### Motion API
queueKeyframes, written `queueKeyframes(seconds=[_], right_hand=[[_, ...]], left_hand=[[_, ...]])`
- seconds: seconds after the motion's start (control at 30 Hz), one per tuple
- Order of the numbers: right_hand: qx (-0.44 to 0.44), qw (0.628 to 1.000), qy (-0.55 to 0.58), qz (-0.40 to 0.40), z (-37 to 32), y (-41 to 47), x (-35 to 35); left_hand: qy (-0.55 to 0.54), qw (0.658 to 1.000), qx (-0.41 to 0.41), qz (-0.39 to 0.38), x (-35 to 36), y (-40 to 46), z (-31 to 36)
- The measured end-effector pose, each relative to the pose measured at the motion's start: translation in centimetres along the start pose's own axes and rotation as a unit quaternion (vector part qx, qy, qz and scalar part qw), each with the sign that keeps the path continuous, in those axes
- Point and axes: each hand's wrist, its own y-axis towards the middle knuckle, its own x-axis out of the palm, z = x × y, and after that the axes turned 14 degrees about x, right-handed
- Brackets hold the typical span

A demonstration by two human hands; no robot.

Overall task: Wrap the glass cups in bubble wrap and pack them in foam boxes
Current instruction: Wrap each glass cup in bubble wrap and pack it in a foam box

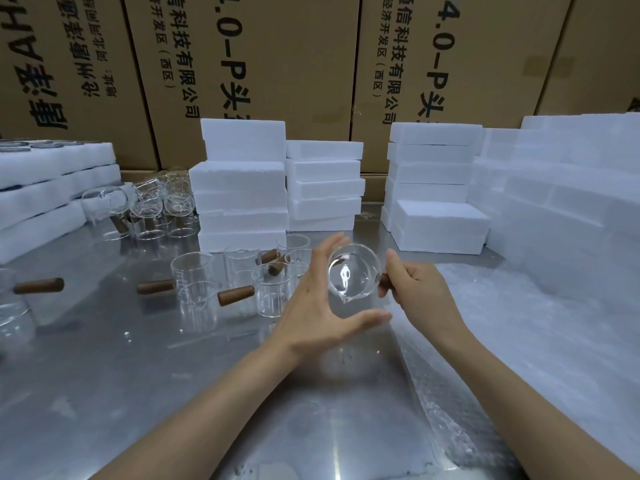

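Above the middle of the steel bench (138, 358), the right hand (420, 292) pinched the wooden handle (386, 281) of a glass cup (353, 273), tipped with its mouth toward the camera. The left hand (318, 306) was spread open, fingers curved around the cup's far side. Bubble wrap (502, 341) lay along the right edge, foam boxes (242, 188) stacked at the back.

Your right hand (414, 285) pinches the brown wooden handle of a clear glass cup (353, 273), tilted so its mouth faces you. Your left hand (320, 306) is spread beside it, fingers and thumb curved around the rim. More clear wooden-handled cups (207, 285) stand on the steel desk (121, 375). White foam boxes (242, 202) are stacked behind; bubble wrap (519, 341) lies at your right.
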Motion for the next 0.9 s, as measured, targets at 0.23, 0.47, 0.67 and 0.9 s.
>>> queueKeyframes(seconds=[0.23, 0.47, 0.67, 0.9], right_hand=[[-0.037, 0.997, -0.055, 0.035, 0.3, -0.1, 0.5], [-0.074, 0.990, -0.106, 0.056, 0.5, -0.5, 0.9], [-0.075, 0.990, -0.113, 0.039, 0.5, -0.6, 1.5], [0.005, 0.998, -0.056, -0.012, 0.3, 0.0, 0.2]], left_hand=[[-0.085, 0.992, -0.057, 0.068, 0.0, 0.4, 0.4], [-0.153, 0.972, -0.125, 0.129, 0.3, 0.5, 0.6], [-0.211, 0.939, -0.183, 0.200, 0.0, 0.8, 0.6], [-0.313, 0.910, -0.245, 0.114, -1.6, 1.4, 0.1]])
